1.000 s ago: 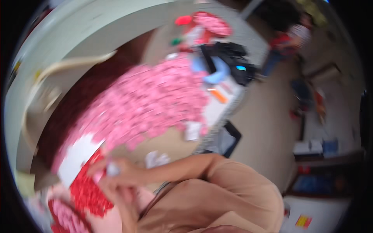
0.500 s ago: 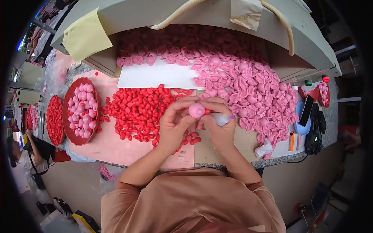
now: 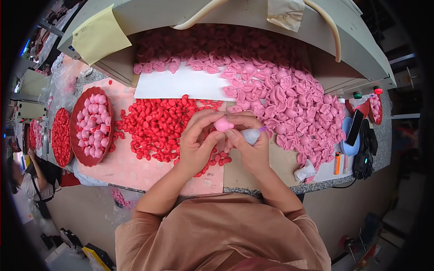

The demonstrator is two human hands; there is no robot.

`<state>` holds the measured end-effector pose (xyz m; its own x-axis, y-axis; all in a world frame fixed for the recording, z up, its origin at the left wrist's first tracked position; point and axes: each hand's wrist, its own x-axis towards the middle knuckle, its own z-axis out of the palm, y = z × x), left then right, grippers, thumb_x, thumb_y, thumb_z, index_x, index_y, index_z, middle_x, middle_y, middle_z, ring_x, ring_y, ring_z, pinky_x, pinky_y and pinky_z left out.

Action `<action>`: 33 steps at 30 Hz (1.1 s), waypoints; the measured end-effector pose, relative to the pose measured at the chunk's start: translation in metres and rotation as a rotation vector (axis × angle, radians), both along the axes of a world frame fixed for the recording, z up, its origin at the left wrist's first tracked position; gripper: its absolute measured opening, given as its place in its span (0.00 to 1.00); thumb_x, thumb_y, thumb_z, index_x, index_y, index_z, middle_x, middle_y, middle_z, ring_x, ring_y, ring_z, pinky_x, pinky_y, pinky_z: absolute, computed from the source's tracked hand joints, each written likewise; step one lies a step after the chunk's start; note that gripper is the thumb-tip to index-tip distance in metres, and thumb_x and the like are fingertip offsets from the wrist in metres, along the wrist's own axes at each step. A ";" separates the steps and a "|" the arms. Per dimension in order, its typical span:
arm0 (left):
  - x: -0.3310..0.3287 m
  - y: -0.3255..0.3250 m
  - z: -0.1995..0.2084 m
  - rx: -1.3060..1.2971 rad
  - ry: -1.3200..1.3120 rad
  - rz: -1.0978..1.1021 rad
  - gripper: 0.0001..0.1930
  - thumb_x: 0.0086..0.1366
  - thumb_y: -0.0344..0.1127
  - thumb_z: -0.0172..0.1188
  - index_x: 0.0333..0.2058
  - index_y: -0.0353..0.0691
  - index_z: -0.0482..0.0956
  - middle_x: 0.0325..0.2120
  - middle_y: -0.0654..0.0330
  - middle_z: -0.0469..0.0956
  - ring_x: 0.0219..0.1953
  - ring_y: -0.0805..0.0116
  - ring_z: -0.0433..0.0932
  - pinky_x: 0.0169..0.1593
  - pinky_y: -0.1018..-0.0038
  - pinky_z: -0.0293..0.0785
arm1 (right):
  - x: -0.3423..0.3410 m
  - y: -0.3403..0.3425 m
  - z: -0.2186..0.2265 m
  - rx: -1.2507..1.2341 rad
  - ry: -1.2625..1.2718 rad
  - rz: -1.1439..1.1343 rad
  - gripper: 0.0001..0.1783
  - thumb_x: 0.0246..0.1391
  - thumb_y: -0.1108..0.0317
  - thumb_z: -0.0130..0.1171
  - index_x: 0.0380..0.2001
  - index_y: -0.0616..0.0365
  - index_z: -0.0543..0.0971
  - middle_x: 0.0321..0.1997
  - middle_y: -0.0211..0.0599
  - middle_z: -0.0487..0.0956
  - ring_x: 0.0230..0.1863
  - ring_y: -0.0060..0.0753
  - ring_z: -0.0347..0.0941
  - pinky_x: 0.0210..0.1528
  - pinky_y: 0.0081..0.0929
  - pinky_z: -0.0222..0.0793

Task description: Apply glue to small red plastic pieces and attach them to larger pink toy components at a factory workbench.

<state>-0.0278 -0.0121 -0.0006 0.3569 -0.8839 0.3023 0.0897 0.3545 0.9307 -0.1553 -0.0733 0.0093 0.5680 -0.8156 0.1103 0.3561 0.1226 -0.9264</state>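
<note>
Pink piece [image 3: 223, 124], between fingers [image 3: 204, 119], bottle [image 3: 251, 135] in right hand [image 3: 254, 154]

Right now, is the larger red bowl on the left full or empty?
Not empty: the red bowl holds pink pieces covering most of its floor; how deep, I cannot tell.

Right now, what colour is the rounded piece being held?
The piece is pink; head view shows it best.

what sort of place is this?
Probably a workshop for hand assembly of small parts: loose red pieces and pink pieces lie heaped on the worktop, and a red scalloped tray holds rounded pink ones with red bits among them.
</note>
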 end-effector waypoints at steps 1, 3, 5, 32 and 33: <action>0.002 0.001 0.000 0.028 -0.091 0.026 0.17 0.57 0.23 0.56 0.47 0.34 0.71 0.47 0.55 0.66 0.48 0.66 0.69 0.49 0.73 0.68 | 0.000 0.000 0.000 0.003 0.000 -0.002 0.11 0.52 0.79 0.53 0.41 0.64 0.71 0.45 0.41 0.68 0.25 0.24 0.71 0.24 0.18 0.71; 0.002 0.002 0.000 0.060 -0.182 0.050 0.16 0.57 0.25 0.57 0.46 0.35 0.72 0.46 0.54 0.67 0.48 0.66 0.70 0.48 0.73 0.68 | 0.001 0.002 0.000 -0.017 -0.018 -0.005 0.10 0.52 0.78 0.53 0.40 0.64 0.71 0.44 0.41 0.67 0.26 0.23 0.70 0.23 0.18 0.71; 0.002 0.001 -0.001 0.030 -0.291 0.115 0.15 0.57 0.29 0.57 0.45 0.36 0.73 0.44 0.53 0.69 0.46 0.63 0.71 0.47 0.73 0.67 | 0.001 0.003 0.000 -0.007 -0.029 -0.014 0.10 0.52 0.78 0.53 0.39 0.64 0.72 0.43 0.40 0.67 0.25 0.22 0.70 0.23 0.18 0.71; 0.006 0.001 0.000 0.177 0.296 -0.196 0.19 0.62 0.27 0.53 0.52 0.33 0.65 0.48 0.57 0.69 0.51 0.70 0.68 0.54 0.74 0.65 | -0.005 -0.010 -0.002 -0.393 0.186 -0.150 0.17 0.44 0.78 0.62 0.41 0.62 0.74 0.46 0.34 0.69 0.39 0.22 0.70 0.35 0.16 0.68; 0.007 0.001 0.000 0.179 0.294 -0.194 0.19 0.62 0.27 0.53 0.52 0.33 0.65 0.48 0.57 0.69 0.51 0.70 0.68 0.54 0.74 0.65 | -0.005 -0.011 -0.003 -0.466 0.203 -0.154 0.18 0.43 0.77 0.63 0.41 0.61 0.75 0.46 0.35 0.70 0.39 0.22 0.70 0.37 0.17 0.68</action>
<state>-0.0213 -0.0108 -0.0003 0.2261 -0.9730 0.0470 0.4107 0.1390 0.9011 -0.1605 -0.0841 0.0067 0.4933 -0.7817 0.3816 0.1453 -0.3584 -0.9222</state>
